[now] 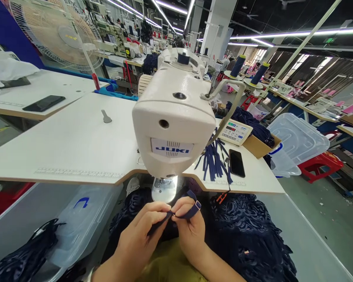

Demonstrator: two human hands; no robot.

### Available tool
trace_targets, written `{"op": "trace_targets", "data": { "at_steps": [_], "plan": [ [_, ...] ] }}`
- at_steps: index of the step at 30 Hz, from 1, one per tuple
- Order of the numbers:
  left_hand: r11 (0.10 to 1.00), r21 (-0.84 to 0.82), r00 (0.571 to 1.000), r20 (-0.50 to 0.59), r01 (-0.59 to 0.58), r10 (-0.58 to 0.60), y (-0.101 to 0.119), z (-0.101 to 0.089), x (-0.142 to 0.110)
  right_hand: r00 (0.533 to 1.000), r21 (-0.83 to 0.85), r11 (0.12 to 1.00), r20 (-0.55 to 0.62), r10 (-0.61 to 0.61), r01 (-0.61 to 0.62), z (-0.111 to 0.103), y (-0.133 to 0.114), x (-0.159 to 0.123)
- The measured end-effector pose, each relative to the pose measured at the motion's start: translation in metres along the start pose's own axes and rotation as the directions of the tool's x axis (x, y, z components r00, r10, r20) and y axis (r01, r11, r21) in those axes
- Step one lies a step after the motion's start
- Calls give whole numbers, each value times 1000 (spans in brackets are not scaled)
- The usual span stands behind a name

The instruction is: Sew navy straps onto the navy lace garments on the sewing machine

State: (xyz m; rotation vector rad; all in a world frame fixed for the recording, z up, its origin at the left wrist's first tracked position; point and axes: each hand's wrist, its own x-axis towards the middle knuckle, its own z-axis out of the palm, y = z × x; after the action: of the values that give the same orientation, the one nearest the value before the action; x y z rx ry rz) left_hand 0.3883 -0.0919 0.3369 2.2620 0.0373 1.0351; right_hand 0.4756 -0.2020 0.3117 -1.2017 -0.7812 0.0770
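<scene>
Both my hands meet just below the head of a white JUKI sewing machine [173,117]. My left hand [141,239] pinches one end of a narrow navy strap [186,214]. My right hand [190,229] pinches the same strap, which loops over its fingers and carries a small slider [197,205]. Dark navy lace fabric [247,235] lies heaped in my lap and to the right. A bundle of loose navy straps [214,160] rests on the table right of the machine.
A black phone [237,163] and a control panel [234,132] sit on the white table [76,145]. Clear plastic bins stand at lower left [76,227] and at right [297,139]. A fan [59,33], another phone [43,103] and thread cones [238,65] stand behind.
</scene>
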Motion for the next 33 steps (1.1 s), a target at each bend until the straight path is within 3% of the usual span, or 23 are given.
{"op": "trace_targets", "data": {
  "at_steps": [9,13,16,19,21,23,24,26,28,29,31,33],
  "plan": [
    [1000,-20,999,32,-8,9,-3,2,-3,999,-63,997,11,-48,49,-4,2,-2],
    [983,-121,988,87,138,-128,-3,2,-2,999,-118,993,26,32,-29,-7,2,-1],
    [924,-124,927,147,362,-344,-2,1,-2,990,-242,965,71,121,-101,-9,0,3],
    [827,-46,818,190,560,-543,-1,1,-3,971,-399,906,121,208,-144,-8,-3,10],
    [777,19,760,194,630,-621,-3,0,-4,960,-504,853,143,241,-139,-7,-4,16],
    [760,84,744,163,644,-648,-7,-1,-6,958,-599,795,155,239,-101,-5,-4,23],
    [777,121,767,120,618,-630,-10,-1,-6,959,-635,768,160,233,-81,-4,-3,26],
    [844,229,870,-33,485,-491,-15,-4,-8,957,-673,737,169,235,-63,-3,-2,32],
    [885,391,963,-192,252,-189,-20,-7,-7,949,-663,743,167,266,-91,-2,0,38],
    [880,462,980,-196,111,-21,-22,-9,-6,944,-645,755,160,288,-121,-2,0,41],
    [843,511,975,-39,-168,218,-25,-13,-2,933,-588,783,128,335,-201,-2,1,46],
    [810,445,924,199,-381,325,-28,-15,3,916,-505,810,90,391,-296,-1,2,51]
  ]
}}
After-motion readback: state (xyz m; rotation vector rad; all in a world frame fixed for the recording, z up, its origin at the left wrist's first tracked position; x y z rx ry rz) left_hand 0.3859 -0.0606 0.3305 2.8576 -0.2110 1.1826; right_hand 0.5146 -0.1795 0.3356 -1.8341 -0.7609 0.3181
